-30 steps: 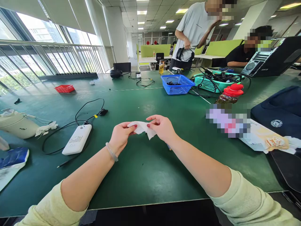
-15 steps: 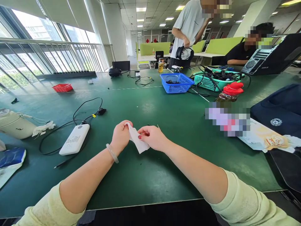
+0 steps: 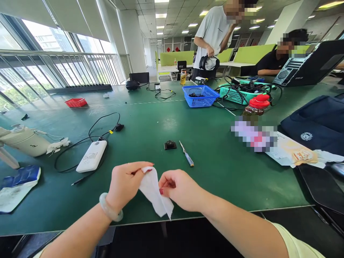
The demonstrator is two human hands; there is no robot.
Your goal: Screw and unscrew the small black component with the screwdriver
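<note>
A white tissue (image 3: pixel 153 191) hangs between my hands near the table's front edge. Thumb and fingers of my left hand (image 3: pixel 129 184) pinch its upper corner; a pale bangle circles that wrist. My right hand (image 3: pixel 178 190) is closed on the tissue's right side, its fingers curled. Beyond the hands, a small black part (image 3: pixel 170 144) lies on the green tabletop (image 3: pixel 145 129). Just right of it is a thin screwdriver-like tool (image 3: pixel 187 154) with a pale metal tip and a bluish handle, touched by neither hand.
On the left are a white power bank (image 3: pixel 92 156) with a black cable and a cream bottle (image 3: pixel 29 141). Farther back stand a red tray (image 3: pixel 76 103), a blue basket (image 3: pixel 201 97) and a green basket (image 3: pixel 236 94). A red-lidded jar (image 3: pixel 256 105) is at right. Two people are beyond the table.
Both hands have drawn back toward me with the tissue, and more of it hangs down. The black part and the thin tool, mostly hidden behind the hands before, now show.
</note>
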